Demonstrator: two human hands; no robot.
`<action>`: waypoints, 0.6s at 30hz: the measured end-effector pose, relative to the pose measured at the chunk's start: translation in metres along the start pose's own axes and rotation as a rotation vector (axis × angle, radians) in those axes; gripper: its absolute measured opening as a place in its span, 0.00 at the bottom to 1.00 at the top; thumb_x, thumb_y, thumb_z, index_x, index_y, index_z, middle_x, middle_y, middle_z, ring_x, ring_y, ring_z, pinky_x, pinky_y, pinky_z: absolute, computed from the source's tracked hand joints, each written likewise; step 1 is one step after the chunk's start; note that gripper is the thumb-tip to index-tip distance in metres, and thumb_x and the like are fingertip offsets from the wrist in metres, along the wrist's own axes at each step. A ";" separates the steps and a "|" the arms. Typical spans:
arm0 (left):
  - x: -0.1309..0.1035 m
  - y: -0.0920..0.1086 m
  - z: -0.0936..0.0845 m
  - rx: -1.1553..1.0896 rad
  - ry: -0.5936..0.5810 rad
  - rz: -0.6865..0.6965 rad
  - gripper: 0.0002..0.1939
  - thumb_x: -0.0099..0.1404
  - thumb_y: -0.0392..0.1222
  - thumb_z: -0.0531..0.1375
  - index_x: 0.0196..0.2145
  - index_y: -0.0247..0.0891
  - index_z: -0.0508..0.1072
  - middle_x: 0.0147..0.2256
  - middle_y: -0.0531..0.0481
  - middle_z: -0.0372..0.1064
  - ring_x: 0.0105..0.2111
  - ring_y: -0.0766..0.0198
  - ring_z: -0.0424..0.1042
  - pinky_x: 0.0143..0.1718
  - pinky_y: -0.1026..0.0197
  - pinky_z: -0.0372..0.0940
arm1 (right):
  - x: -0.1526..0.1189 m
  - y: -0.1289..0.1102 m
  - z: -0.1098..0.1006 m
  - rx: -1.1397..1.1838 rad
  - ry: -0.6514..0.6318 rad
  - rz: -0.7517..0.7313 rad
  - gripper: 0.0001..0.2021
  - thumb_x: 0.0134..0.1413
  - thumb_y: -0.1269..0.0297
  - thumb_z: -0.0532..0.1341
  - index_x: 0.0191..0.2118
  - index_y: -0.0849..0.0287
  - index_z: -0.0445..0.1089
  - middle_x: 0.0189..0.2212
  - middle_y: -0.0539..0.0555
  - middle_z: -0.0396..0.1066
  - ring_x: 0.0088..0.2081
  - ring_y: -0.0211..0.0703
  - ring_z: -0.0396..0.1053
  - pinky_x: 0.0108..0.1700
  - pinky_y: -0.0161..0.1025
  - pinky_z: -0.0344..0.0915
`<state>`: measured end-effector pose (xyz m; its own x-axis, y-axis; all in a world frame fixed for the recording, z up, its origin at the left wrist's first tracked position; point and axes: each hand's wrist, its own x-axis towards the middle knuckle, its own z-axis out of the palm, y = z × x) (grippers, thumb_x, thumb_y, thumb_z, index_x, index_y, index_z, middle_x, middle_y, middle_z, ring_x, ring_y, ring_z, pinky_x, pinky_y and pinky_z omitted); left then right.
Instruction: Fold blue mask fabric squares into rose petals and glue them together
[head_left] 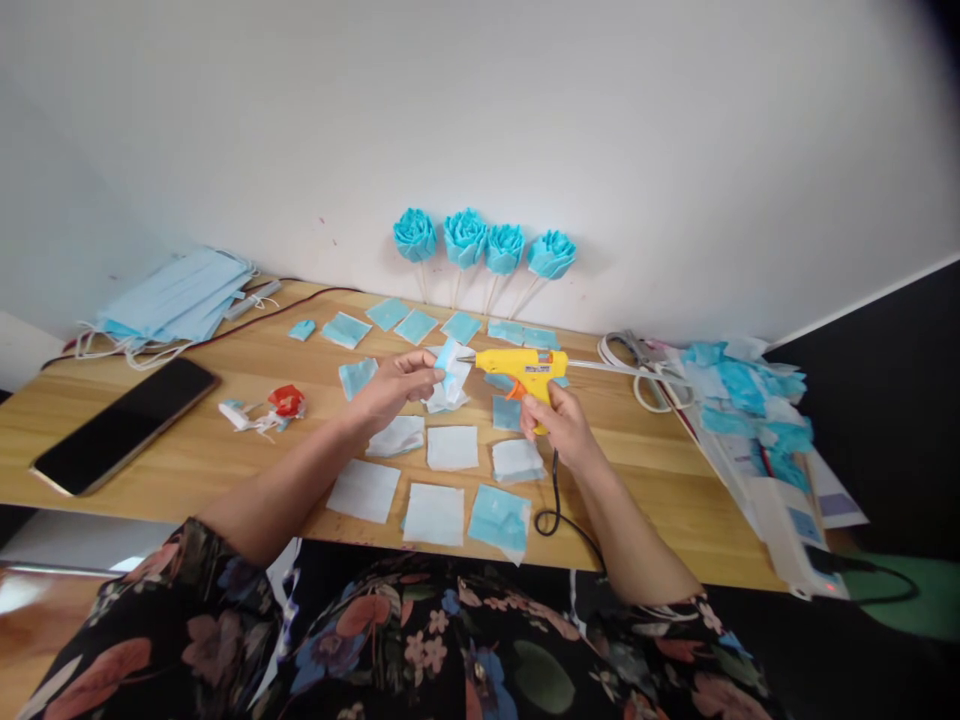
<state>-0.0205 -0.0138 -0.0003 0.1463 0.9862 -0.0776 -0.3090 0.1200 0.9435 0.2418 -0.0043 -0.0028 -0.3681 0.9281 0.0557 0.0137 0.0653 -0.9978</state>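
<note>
Near the middle of the table, my left hand (405, 383) is closed in a pinch on a small blue-and-white piece of mask fabric (448, 362). My right hand (559, 420) grips a yellow hot glue gun (525, 368) by its handle, close to the orange trigger. The gun's nozzle points left and meets or nearly meets the fabric piece; I cannot tell which. A long clear glue stick (622, 370) juts from the gun's back. Around and below both hands lie several cut squares, some white (452, 447), some blue (499, 518).
Several blue fabric flowers (465, 238) on sticks lean against the wall. Stacked masks (176, 295) and a phone (126, 425) lie left, with a red scrap (286, 401) nearby. Scissors (651, 372), blue scraps (742, 390) and a white power strip (795, 540) are right. The gun's black cord (555, 500) loops over the front edge.
</note>
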 end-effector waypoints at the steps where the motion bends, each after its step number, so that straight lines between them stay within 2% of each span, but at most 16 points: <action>1: 0.000 0.000 0.000 -0.005 0.000 0.001 0.16 0.51 0.46 0.71 0.26 0.36 0.69 0.19 0.59 0.55 0.20 0.73 0.54 0.24 0.66 0.48 | 0.000 0.000 0.000 -0.008 -0.007 0.000 0.19 0.54 0.47 0.66 0.27 0.57 0.64 0.16 0.44 0.66 0.16 0.32 0.62 0.22 0.34 0.59; 18: 0.003 0.000 -0.001 -0.078 0.056 0.019 0.17 0.50 0.47 0.73 0.26 0.37 0.68 0.16 0.61 0.53 0.18 0.73 0.53 0.25 0.64 0.49 | 0.000 0.000 0.000 -0.008 0.011 0.019 0.20 0.52 0.46 0.66 0.27 0.56 0.62 0.16 0.44 0.65 0.16 0.33 0.61 0.22 0.35 0.60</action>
<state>-0.0212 -0.0109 -0.0007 0.0877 0.9930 -0.0794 -0.3835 0.1072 0.9173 0.2417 -0.0041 -0.0029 -0.3576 0.9331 0.0375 0.0282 0.0510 -0.9983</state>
